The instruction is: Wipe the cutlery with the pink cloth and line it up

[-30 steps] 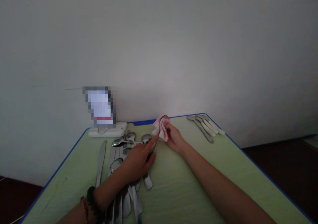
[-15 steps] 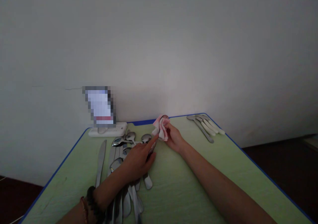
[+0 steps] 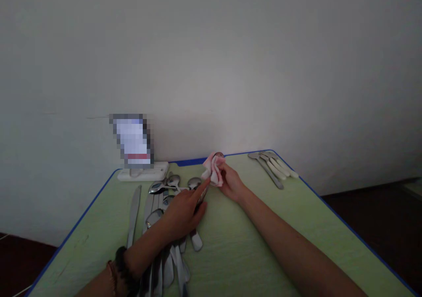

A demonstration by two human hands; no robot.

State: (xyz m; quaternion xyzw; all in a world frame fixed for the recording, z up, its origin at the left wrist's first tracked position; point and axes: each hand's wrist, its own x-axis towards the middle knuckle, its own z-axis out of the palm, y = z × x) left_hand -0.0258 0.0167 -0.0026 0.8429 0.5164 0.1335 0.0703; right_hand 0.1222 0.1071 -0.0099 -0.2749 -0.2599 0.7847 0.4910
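Observation:
My right hand (image 3: 231, 182) is closed on a pink and white cloth (image 3: 212, 169), which is wrapped around the upper end of a spoon (image 3: 219, 155). Only the rounded tip of its bowl shows above the cloth. My left hand (image 3: 184, 211) grips the lower part of the spoon, its index finger stretched along the handle toward the cloth. Much of that handle is hidden by the fingers. Beneath my left hand and forearm lies a pile of metal cutlery, with a spoon (image 3: 194, 183) and a square-ended spoon (image 3: 154, 218) among several pieces.
A table knife (image 3: 134, 215) lies left of the pile. At the back left, a blurred screen (image 3: 133, 141) stands on a white base (image 3: 145, 174). Several white-handled forks (image 3: 277, 167) and a metal spoon (image 3: 268, 174) rest at the back right. The green table (image 3: 237, 253) has a blue edge against the wall.

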